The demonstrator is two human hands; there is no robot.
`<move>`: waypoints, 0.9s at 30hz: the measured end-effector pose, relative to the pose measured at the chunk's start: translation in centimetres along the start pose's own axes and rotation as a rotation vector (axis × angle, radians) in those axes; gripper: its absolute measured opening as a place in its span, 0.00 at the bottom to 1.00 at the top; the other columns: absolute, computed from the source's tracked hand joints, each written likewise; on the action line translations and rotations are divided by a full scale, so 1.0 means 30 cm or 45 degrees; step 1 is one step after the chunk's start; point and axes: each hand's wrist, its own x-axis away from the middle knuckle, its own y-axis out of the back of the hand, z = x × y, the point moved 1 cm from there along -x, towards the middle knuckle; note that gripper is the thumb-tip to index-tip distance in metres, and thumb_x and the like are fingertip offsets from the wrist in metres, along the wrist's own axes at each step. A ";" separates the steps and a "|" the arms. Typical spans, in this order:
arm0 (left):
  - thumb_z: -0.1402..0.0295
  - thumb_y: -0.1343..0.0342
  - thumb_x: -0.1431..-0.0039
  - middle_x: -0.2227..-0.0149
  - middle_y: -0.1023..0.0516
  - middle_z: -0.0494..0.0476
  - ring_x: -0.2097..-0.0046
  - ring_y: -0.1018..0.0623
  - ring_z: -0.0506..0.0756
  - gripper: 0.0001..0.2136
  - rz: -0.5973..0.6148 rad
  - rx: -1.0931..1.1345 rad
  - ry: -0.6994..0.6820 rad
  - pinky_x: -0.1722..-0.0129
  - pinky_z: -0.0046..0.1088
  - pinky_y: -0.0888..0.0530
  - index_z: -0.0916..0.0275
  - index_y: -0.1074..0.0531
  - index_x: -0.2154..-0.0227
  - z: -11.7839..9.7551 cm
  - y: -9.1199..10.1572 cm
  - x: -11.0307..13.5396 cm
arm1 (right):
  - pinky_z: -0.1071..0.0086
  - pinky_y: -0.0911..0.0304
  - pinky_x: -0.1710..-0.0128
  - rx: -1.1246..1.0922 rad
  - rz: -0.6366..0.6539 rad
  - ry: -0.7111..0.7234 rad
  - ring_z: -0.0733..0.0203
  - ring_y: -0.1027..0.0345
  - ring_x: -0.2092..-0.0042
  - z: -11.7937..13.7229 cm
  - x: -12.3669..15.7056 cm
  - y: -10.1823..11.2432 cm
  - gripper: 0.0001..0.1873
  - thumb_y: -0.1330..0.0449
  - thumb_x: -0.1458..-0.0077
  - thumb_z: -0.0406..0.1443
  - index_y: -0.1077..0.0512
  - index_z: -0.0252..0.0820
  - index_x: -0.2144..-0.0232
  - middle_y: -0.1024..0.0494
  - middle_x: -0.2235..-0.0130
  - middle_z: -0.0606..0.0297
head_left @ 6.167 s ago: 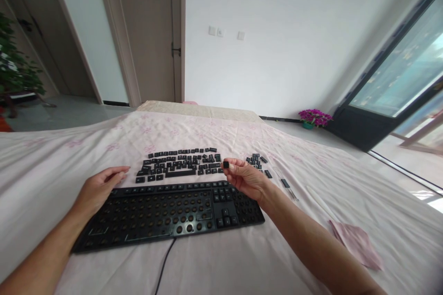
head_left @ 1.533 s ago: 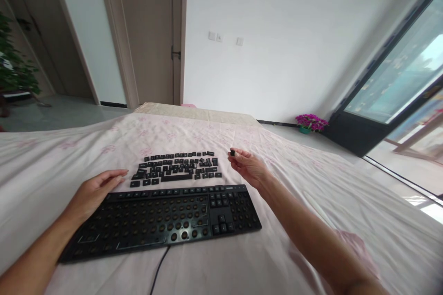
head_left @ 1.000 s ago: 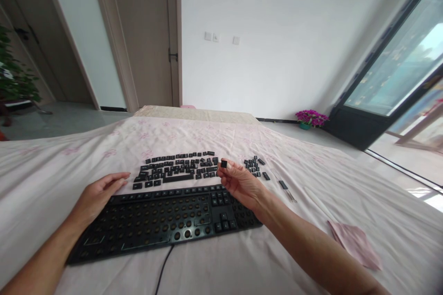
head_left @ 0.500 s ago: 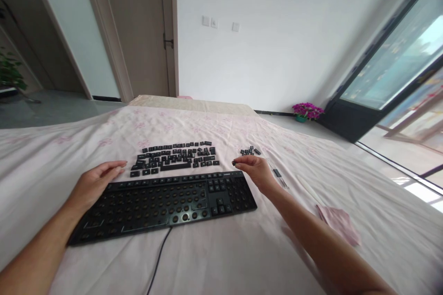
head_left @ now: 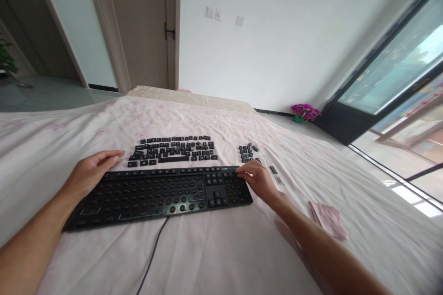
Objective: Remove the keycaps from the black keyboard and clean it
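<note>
A black keyboard [head_left: 145, 196] lies flat on the pink-flowered cloth, most of its main keys off and round switch spots bare. My right hand [head_left: 258, 179] pinches at the top right corner of its number pad, on a small black keycap that the fingers mostly hide. Over the keyboard's upper left end hovers my left hand [head_left: 95, 168], fingers stretched out, thumb apart, nothing in it. Behind the keyboard, loose black keycaps [head_left: 173, 151] are laid out in rows, with a long space bar [head_left: 173, 159] among them. A smaller group of keycaps [head_left: 246, 151] sits just beyond my right hand.
A wire tool with a dark handle [head_left: 273, 169] lies right of the small keycap group. Farther right is a folded pink cloth [head_left: 328, 220]. The keyboard's cable [head_left: 152, 258] runs toward me. Purple flowers [head_left: 305, 112] stand on the floor by the wall.
My right hand has moved from beside the keyboard's top edge, where it held a small keycap, down onto the number pad. My left hand stays in much the same place. The view has shifted slightly.
</note>
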 end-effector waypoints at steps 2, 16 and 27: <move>0.49 0.42 0.48 0.51 0.21 0.57 0.50 0.22 0.57 0.27 -0.005 -0.014 -0.001 0.45 0.31 0.32 0.60 0.26 0.49 -0.009 -0.001 0.005 | 0.58 0.33 0.57 0.016 0.017 0.055 0.55 0.29 0.59 0.005 0.001 -0.004 0.06 0.38 0.44 0.35 0.20 0.50 0.66 0.20 0.65 0.62; 0.51 0.43 0.47 0.52 0.20 0.57 0.49 0.23 0.58 0.26 -0.008 -0.034 0.001 0.42 0.34 0.36 0.61 0.27 0.48 -0.012 0.002 0.006 | 0.56 0.35 0.56 0.111 0.202 0.266 0.53 0.31 0.57 0.027 -0.012 0.007 0.13 0.46 0.37 0.38 0.21 0.49 0.61 0.19 0.62 0.59; 0.51 0.42 0.47 0.52 0.20 0.58 0.49 0.23 0.58 0.26 -0.017 -0.022 -0.001 0.41 0.34 0.36 0.62 0.26 0.50 -0.027 -0.002 0.013 | 0.55 0.34 0.54 0.145 0.212 0.264 0.53 0.31 0.56 0.036 -0.002 0.002 0.13 0.47 0.38 0.34 0.21 0.49 0.61 0.19 0.60 0.59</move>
